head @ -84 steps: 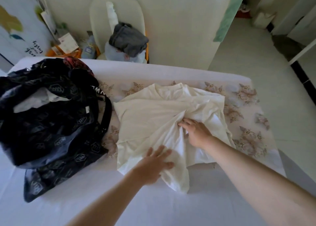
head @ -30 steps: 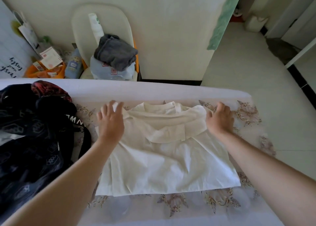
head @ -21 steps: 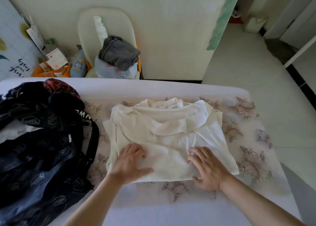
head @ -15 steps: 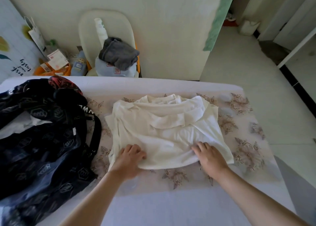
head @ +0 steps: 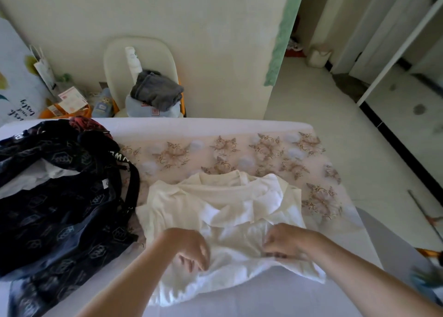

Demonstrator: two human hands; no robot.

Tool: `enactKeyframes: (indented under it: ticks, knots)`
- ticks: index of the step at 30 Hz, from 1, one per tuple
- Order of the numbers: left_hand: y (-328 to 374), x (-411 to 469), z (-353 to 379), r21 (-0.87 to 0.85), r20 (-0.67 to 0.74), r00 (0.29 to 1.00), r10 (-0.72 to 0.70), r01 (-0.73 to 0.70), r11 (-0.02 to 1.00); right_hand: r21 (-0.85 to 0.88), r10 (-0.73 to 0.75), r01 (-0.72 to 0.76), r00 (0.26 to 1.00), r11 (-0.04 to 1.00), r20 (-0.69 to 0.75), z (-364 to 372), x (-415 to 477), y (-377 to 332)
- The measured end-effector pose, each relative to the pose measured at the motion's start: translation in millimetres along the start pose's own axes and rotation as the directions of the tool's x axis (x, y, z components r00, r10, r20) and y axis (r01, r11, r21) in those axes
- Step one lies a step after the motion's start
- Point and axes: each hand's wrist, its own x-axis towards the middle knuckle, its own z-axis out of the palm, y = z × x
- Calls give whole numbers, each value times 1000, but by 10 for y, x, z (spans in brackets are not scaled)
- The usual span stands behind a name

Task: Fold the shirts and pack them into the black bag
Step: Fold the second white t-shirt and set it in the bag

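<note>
A white shirt (head: 223,211) lies partly folded on the bed, collar at the far end and sleeves tucked in across the chest. My left hand (head: 189,249) grips the shirt's near part on the left, fingers curled into the cloth. My right hand (head: 285,242) grips it on the right, bunching the fabric. The hem end (head: 239,276) is rumpled below my hands. The black bag (head: 60,208) with a pale printed pattern sits open to the left of the shirt, and something white (head: 36,177) shows inside it.
The bed (head: 263,300) has a flowered cover (head: 263,149) beyond the shirt. Behind the bed stands a cream chair (head: 141,50) with grey clothing (head: 158,91) on it. Paper bags and small items (head: 69,98) lie at the back left. Bare floor (head: 335,115) is on the right.
My hands went from resting flat on the shirt's near edge to curling into the fabric. The shirt now lies nearer to me, its lower end bunched up.
</note>
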Motion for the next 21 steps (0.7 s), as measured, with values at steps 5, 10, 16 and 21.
enactKeyframes:
  ticks: [5,10,16,21]
  knots:
    - [190,307,-114,135,-714,656,245,-214,967,-287,-202,54,832,957,-516,-338,102,205]
    - [37,622,-99,543,-706,507,494,-60,838,-639,-193,-128,892,759,-408,-629,387,363]
    - [-176,726,-327,462,-837,299,458,-60,885,-542,-91,-357,769,761,-633,-987,571,570]
    - [-170,754,-861,220,-960,162,228,-69,973,-398,51,-479,686,782,-726,-1270,658,767]
